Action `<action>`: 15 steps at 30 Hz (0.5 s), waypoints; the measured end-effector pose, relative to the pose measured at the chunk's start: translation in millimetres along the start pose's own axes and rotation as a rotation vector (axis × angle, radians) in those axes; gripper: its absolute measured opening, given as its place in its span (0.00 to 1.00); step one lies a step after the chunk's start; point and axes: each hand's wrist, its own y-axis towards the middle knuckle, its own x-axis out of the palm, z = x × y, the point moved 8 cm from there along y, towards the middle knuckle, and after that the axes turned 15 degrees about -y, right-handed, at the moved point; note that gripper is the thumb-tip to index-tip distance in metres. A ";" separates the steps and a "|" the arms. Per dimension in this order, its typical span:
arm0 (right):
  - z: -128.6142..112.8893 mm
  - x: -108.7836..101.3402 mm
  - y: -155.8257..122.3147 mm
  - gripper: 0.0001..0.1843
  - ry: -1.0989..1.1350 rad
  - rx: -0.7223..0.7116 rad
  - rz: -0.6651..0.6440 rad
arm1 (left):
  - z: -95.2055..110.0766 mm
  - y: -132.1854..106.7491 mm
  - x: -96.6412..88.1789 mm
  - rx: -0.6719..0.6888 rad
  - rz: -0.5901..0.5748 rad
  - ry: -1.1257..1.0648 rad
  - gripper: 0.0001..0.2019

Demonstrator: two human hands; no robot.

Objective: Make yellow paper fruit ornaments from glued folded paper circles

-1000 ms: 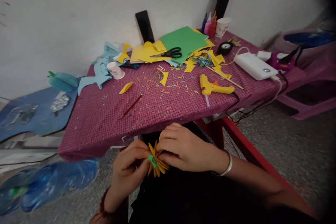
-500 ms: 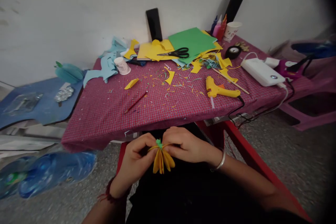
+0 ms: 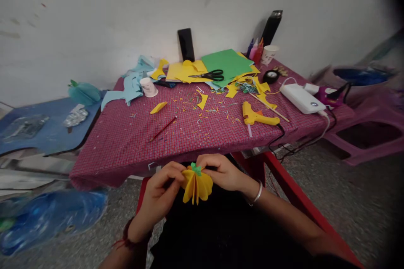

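Note:
Above my lap I hold a yellow folded-paper pumpkin (image 3: 197, 187) with a green paper stem (image 3: 196, 169) on top. Its paper leaves fan out downward. My left hand (image 3: 162, 191) pinches its left upper edge between thumb and fingers. On the other side, my right hand (image 3: 222, 171) grips the upper right near the stem, its fingertips partly hidden behind the paper. Both hands are just in front of the table's near edge. A pencil (image 3: 163, 128) and a yellow paper piece (image 3: 158, 107) lie on the checked tablecloth (image 3: 116, 143) beyond them.
A yellow glue gun (image 3: 259, 115), a wooden stick (image 3: 271, 108) and a white power box (image 3: 301, 98) are at right. Black scissors (image 3: 213, 75) rest on coloured paper near a leaning phone (image 3: 186, 45). A paper cup (image 3: 148, 87) stands left; a teal paper pumpkin (image 3: 83, 93) sits beyond.
The yellow paper pumpkin has tilted and spread, showing more of its leaves. My fingers have shifted along its upper edges. The camera view has tipped slightly upward.

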 end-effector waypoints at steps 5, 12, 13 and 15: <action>-11.7 -2.5 1.7 0.16 -0.054 -0.079 -0.010 | 4.2 3.9 5.5 -0.018 -0.025 0.097 0.10; -33.7 -18.7 4.2 0.08 -0.483 -0.104 0.098 | -1.4 0.7 -19.7 -0.019 0.148 0.125 0.06; -36.8 -20.3 5.3 0.07 -0.567 -0.104 0.116 | -0.8 0.4 -24.4 0.000 0.174 0.138 0.06; -41.0 -21.4 8.1 0.08 -0.677 -0.105 0.131 | 0.1 0.9 -29.2 0.020 0.191 0.165 0.06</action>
